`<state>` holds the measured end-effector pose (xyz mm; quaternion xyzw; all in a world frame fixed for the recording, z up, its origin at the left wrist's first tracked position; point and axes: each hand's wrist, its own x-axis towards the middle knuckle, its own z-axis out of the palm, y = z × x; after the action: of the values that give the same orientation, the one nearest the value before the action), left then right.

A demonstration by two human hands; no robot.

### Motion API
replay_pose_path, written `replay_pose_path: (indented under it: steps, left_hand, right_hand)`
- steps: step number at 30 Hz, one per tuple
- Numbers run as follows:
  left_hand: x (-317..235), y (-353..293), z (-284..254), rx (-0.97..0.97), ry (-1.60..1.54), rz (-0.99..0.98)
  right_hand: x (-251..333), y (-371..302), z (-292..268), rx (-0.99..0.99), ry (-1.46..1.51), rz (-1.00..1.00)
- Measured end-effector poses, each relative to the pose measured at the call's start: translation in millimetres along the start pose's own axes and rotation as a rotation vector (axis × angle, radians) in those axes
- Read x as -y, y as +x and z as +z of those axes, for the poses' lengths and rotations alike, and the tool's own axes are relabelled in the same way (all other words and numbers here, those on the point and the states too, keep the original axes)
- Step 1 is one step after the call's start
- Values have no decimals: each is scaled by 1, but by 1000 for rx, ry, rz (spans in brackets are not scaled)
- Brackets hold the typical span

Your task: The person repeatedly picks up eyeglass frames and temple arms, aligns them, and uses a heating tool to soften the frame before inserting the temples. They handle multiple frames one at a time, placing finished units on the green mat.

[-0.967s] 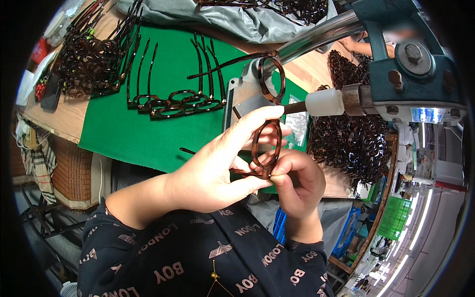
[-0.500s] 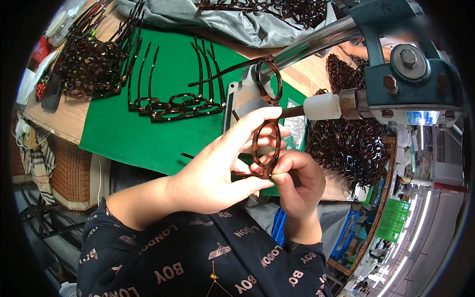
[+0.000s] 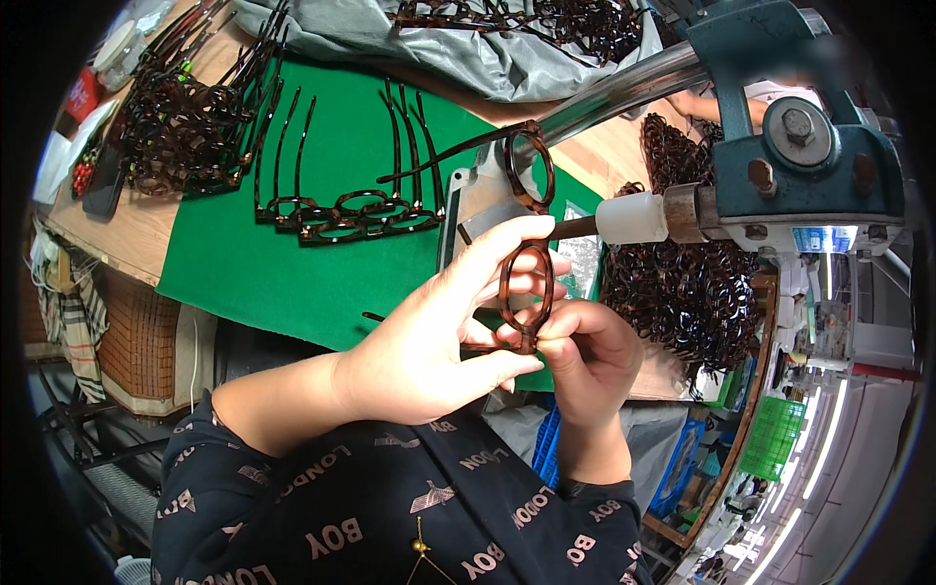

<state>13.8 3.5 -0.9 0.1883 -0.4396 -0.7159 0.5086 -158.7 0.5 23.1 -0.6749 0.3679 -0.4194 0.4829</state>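
Nearest, the left hand [image 3: 429,336] and right hand [image 3: 585,356] both pinch a tortoiseshell eyeglass frame [image 3: 525,292], fingers closed on it; its upper rim seemingly meets the machine's spindle tip [image 3: 570,228]; beyond, more frames [image 3: 351,214] lie on the green mat [image 3: 253,273].

Across the upper left of the frame, a green mat [image 3: 253,253] on a wooden table [image 3: 117,234], carrying a row of brown tortoiseshell spectacle frames [image 3: 346,210] with temples pointing up, and beside them, further left, a tangled heap of more frames [image 3: 185,127]. Along the top, a grey sheet [image 3: 468,58] bearing another pile of frames [image 3: 565,19]; at the right, a blue-green machine head [image 3: 809,146] with a shiny steel bar [image 3: 624,93] and a white collar [image 3: 632,216], above a dark heap of frame fronts [image 3: 682,292]. At the lower right, a green crate [image 3: 775,439]; at the lower left, a woven basket [image 3: 141,336].
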Motion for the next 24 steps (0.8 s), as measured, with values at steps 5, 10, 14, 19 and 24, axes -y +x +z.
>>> replay_pose_path:
  steps: [5,10,14,19,24]
  left_hand:
    - [-4,1,2,-16,-45,-8]
    - [-3,2,3,-23,-17,22]
    - [-1,0,2,-37,2,51]
    - [-5,6,6,-29,11,90]
    - [-9,23,17,-62,64,253]
  right_hand:
    - [-1,-1,5,-10,237,45]
    - [1,2,8,-15,331,68]
    - [3,4,9,16,332,85]
    - [7,5,6,-20,323,54]
    - [17,15,-4,-115,98,-247]
